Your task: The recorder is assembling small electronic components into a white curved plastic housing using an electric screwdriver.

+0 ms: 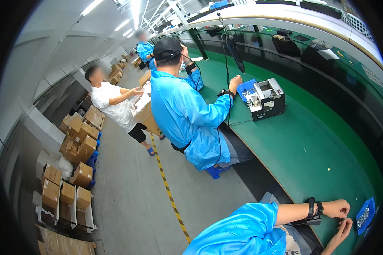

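At the lower right, my left hand point(337, 208) reaches over the green bench with its fingers bent and pinched together. Black bands circle that wrist, below a blue sleeve. Close beside it is my right hand point(343, 230), its fingers drawn in toward the left fingertips. Something small and dark shows between the two hands, too small to make out. Just beyond them, a blue bin point(366, 216) holds many small shiny metal parts.
A co-worker in a blue smock point(187, 110) sits further along the green bench point(293, 148), by a black benchtop machine point(268, 100) and a blue tray point(246, 89). A black cable point(227, 63) hangs there. Cardboard boxes point(83, 140) line the left. A person in white point(110, 100) stands in the aisle.
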The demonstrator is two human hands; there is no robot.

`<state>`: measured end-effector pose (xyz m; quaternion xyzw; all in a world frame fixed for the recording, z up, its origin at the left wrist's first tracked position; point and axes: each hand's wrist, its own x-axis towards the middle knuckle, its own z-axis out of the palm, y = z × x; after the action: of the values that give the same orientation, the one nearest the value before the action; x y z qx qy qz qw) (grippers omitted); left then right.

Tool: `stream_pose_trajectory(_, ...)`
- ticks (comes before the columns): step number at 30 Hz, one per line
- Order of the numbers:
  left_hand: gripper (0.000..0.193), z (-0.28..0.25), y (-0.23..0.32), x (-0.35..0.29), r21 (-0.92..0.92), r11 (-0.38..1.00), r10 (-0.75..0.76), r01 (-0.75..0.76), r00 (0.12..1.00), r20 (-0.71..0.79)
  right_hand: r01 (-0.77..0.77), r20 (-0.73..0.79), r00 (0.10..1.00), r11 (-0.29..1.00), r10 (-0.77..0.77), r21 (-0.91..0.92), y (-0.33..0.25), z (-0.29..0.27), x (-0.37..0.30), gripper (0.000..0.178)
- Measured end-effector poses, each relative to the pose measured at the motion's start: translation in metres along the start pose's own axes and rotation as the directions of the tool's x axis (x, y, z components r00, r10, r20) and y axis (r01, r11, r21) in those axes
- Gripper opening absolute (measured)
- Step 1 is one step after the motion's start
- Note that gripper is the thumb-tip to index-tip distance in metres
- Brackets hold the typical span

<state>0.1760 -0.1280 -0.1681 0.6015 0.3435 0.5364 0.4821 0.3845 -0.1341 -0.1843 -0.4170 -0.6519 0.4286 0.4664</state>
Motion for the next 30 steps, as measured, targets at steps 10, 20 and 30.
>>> stream_pose_trajectory(10, 0.017, 0.001, -0.001, 0.002, 0.02, 0.998, -0.057, 0.058, 0.997, -0.043, 0.013, -0.013, 1.0, 0.993, -0.015, -0.119, 0.014, 0.004, -0.002, 0.017)
stream_pose_trajectory(20, 0.019, 0.004, -0.004, 0.004, 0.012, 1.0, -0.006, 0.007, 0.999, -0.048, 0.027, -0.021, 0.999, 0.99, -0.031, -0.141, 0.006, 0.005, -0.004, 0.019)
stream_pose_trajectory(30, 0.02, 0.003, -0.005, 0.003, 0.021, 1.0, 0.01, -0.008, 0.997, -0.08, 0.063, -0.042, 0.997, 0.981, -0.072, -0.182, 0.009, 0.006, -0.002, 0.02)
